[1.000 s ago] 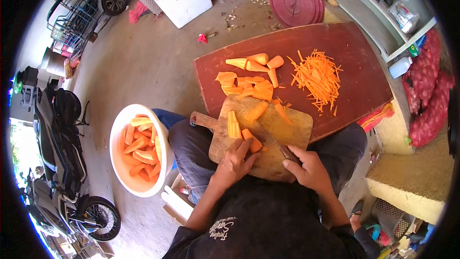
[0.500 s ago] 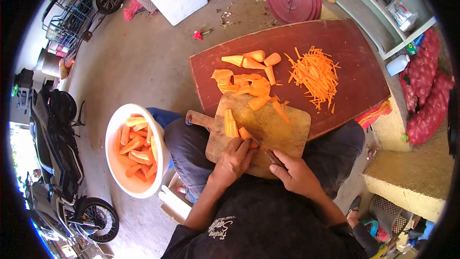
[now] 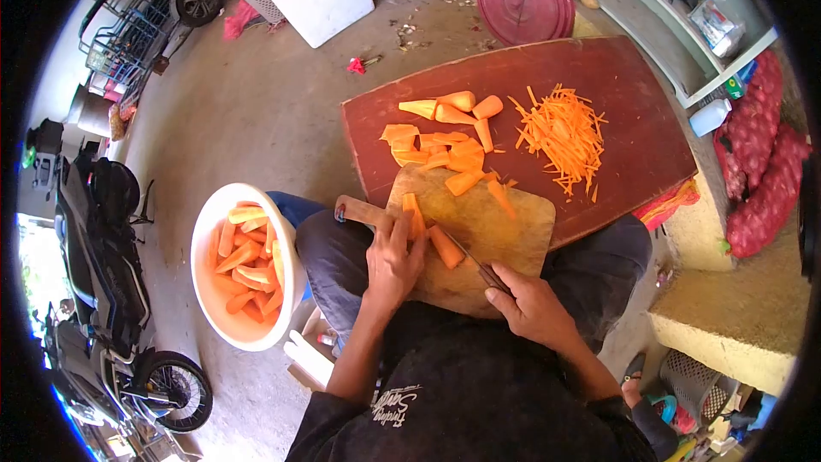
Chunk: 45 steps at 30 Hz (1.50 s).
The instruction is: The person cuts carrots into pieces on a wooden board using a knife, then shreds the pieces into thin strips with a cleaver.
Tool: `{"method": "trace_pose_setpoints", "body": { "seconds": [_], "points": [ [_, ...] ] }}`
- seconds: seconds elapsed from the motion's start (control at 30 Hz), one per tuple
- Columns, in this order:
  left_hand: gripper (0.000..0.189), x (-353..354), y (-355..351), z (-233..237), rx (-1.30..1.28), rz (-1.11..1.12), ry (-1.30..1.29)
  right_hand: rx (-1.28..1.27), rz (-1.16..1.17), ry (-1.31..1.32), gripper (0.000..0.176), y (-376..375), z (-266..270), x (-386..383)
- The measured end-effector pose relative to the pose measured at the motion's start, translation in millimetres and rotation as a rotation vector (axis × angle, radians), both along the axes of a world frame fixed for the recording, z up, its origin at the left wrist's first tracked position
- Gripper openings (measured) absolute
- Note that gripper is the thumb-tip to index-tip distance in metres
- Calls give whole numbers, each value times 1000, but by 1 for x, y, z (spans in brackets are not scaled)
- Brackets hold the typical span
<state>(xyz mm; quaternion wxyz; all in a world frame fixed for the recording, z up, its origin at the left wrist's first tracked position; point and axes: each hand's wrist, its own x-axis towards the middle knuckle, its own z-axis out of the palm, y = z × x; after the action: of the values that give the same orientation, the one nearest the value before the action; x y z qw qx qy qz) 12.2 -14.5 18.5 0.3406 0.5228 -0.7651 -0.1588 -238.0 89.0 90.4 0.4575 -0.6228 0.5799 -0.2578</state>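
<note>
A wooden cutting board [image 3: 522,248] rests across my lap against the red table. My left hand [image 3: 395,258] is on the board's left part, its fingers on an upright-lying carrot piece [image 3: 413,216]. In my right hand [image 3: 528,301] is the handle of a knife [image 3: 479,263], its blade pointing up and left beside another carrot piece [image 3: 445,248]. Beyond the board, on the red table [image 3: 633,120], are carrot chunks [image 3: 462,101], flat carrot slices [image 3: 428,150] and a heap of thin carrot strips [image 3: 561,135].
To the left stands a white tub [image 3: 201,291] of peeled carrots. A motorcycle [image 3: 103,265] is at the far left. Red net sacks [image 3: 757,137] lie at the right by a yellowish ledge [image 3: 727,316]. A red round lid [image 3: 523,0] leans behind the table.
My left hand has moved left and up, off the carrot piece by the knife and onto the one at the left. The right hand with the knife has barely moved.
</note>
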Motion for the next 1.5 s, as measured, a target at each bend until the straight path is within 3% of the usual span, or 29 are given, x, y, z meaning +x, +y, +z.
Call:
{"method": "trace_pose_setpoints", "body": {
  "seconds": [0.27,0.57,0.87,1.07,1.27,1.5],
  "points": [
    [38,-11,-28,7,54,-27,-33,-84,-43,-29,42,10,-8,2],
    [39,-1,-24,10,-233,-244,-174,64,-82,-170,42,8,2,-6],
    [39,3,-49,-3,-97,-223,-77,15,-43,-141,39,0,-2,-8],
    [37,-6,-21,-7,40,-31,-59,-33,-67,-156,45,6,-8,-7],
    [41,0,5,3,-141,66,-126,68,-83,-168,42,4,-6,-9],
    [35,-3,19,-8,-193,-201,-61,23,-59,-106,45,4,-8,-8]
  ]
}}
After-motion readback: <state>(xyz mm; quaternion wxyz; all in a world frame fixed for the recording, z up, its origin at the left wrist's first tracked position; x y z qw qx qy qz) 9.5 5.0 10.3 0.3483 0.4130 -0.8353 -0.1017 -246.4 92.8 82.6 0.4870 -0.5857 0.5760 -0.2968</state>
